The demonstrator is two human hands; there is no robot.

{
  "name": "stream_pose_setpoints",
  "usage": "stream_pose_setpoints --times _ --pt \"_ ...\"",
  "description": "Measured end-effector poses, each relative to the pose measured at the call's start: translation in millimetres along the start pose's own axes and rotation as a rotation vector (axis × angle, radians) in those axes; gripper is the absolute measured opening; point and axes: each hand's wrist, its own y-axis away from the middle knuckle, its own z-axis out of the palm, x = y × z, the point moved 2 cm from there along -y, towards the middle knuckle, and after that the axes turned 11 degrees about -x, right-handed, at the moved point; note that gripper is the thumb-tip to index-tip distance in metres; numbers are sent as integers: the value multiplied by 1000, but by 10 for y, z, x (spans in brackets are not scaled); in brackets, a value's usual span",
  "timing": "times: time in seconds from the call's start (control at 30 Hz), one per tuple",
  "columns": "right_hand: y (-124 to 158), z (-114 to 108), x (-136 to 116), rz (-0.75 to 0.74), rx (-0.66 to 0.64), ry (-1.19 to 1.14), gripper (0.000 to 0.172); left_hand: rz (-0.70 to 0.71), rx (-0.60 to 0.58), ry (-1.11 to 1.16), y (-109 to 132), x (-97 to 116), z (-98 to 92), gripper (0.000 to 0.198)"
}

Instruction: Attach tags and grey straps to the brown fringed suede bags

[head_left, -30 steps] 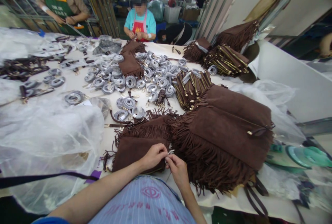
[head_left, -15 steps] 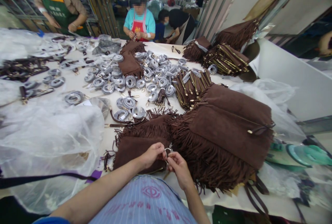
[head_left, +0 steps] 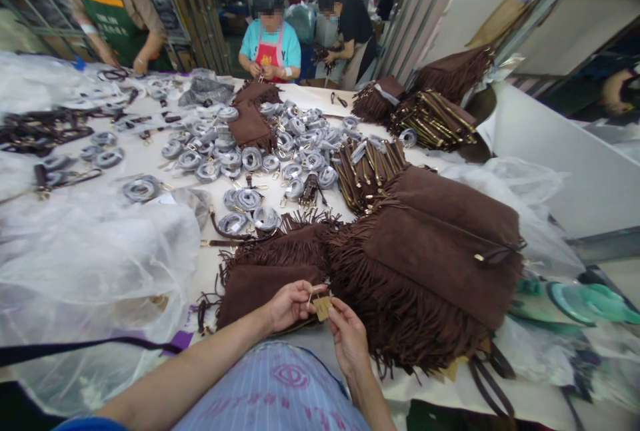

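Note:
In front of my apron a small tan hang tag (head_left: 323, 308) is pinched by its right edge in my right hand (head_left: 349, 334). A pale cord loop (head_left: 314, 292) runs from the tag to my left hand (head_left: 293, 303), whose thumb and fingertips are closed on it. Both hands are over the near edge of a dark brown fringed bag (head_left: 267, 288), which lies flat on the table. Right of my hands lies a stack of larger brown fringed suede bags (head_left: 440, 238), with long fringe hanging towards me.
Coiled straps in grey wrap (head_left: 250, 159) cover the table's middle. Clear plastic bags (head_left: 100, 271) lie at left. Brown pouches with gold zips (head_left: 370, 168) stand behind the big stack. A green tape dispenser-like object (head_left: 580, 301) is at right. Several co-workers, one in a red apron (head_left: 269, 54), stand opposite.
The tan tag has turned into view between my hands, which have moved slightly apart. A co-worker in black at the back has straightened up from bending.

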Motion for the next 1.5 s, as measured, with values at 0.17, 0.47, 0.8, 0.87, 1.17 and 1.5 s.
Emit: stream_pose_setpoints --times 0.17,0.47,0.8,0.87,1.17,1.5 --pt "-114 -49 159 -73 150 80 34 7 30 -101 -1 -92 -58 32" --pt "-199 -28 194 -127 253 225 32 4 41 -205 -58 -147 -134 83" --pt "-196 -27 275 -122 246 209 38 29 190 -603 -141 -140 -196 76" --pt "-172 18 263 -127 225 209 37 34 94 -691 -128 -145 -120 67" --pt "-134 62 213 -126 128 312 34 129 -88 -1204 -25 8 40 56" --pt "-183 36 272 -123 123 204 33 99 -245 -1543 7 -1 109 68"
